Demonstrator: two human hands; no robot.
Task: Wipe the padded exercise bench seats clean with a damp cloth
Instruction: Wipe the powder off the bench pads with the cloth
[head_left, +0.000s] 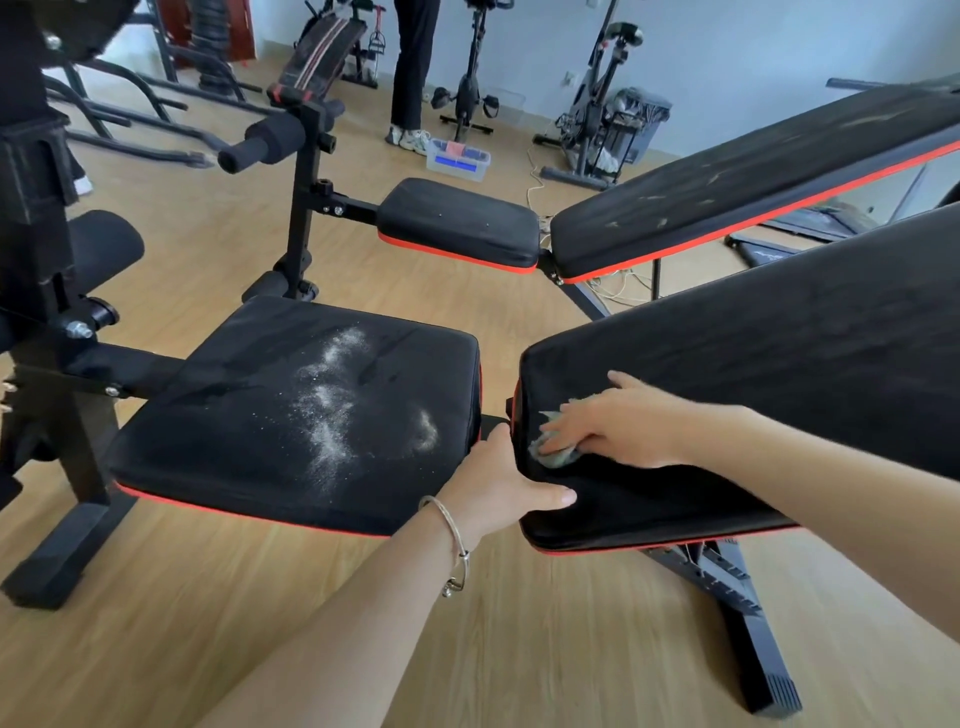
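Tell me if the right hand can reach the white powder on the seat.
Probably yes: the white powder lies uncovered on the seat pad, just across the gap from the right hand.

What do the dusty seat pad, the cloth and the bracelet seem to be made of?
Seat pad: black matte cover, likely vinyl or fabric, over foam; rounded soft edges, red trim.
Cloth: soft pale textile; it crumples under the right hand.
Bracelet, by the left hand gripping the back pad: thin silvery metal, probably; it shines.
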